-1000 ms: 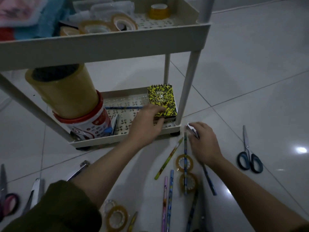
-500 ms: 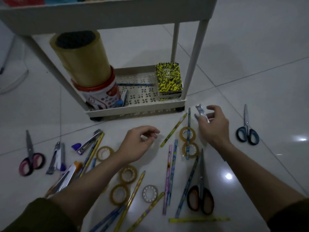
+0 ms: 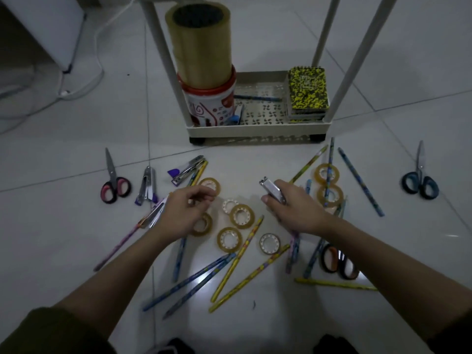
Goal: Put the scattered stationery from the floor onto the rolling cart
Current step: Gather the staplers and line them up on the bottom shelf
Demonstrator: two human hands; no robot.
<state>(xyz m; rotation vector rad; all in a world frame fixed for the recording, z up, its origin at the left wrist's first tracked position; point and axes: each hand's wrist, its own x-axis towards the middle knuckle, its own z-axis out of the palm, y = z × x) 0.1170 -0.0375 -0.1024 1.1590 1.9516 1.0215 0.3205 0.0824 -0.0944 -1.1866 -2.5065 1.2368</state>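
The rolling cart's bottom tray (image 3: 255,129) holds a stack of yellow-black notebooks (image 3: 307,90), a blue pencil (image 3: 258,98) and a big tape roll (image 3: 201,44) on a red-white tub (image 3: 212,106). On the floor in front lie several small tape rolls (image 3: 241,215), several pencils (image 3: 237,259), and silver staplers (image 3: 146,186). My right hand (image 3: 298,213) grips a small silver stapler (image 3: 270,187) above the floor. My left hand (image 3: 184,210) hovers with loosely curled fingers over a tape roll (image 3: 210,185), holding nothing.
Pink-handled scissors (image 3: 115,186) lie far left, blue-handled scissors (image 3: 420,182) far right, orange-black scissors (image 3: 337,261) near my right forearm. A white cable (image 3: 98,60) and a white unit (image 3: 51,29) occupy the upper left. The cart legs (image 3: 163,60) stand upright.
My left hand left the notebooks on the cart and came back over the tape rolls. My right hand lifted the silver stapler off the floor and moved left. My view tilted down.
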